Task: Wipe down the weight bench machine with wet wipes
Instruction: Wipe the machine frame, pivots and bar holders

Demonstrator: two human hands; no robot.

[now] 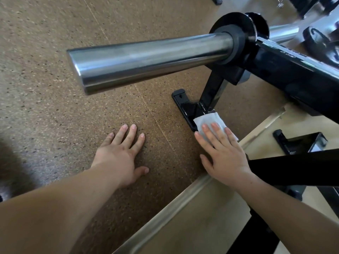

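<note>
The right hand (223, 156) presses the wet wipe (207, 121) with flat fingers onto the machine's black base foot (183, 105). The foot's length runs toward eleven o'clock from the fingertips. The left hand (119, 154) (spread, holding nothing) braces on the floor (55, 88) at nine o'clock.

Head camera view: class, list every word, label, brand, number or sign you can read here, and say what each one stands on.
No text can be read in this view.
Black frame beam: faint pale marks along its top edge, perhaps a label, too blurred to read.
Wet wipe: no print shows.
Steel barbell sleeve: no engraving or number shows.
</note>
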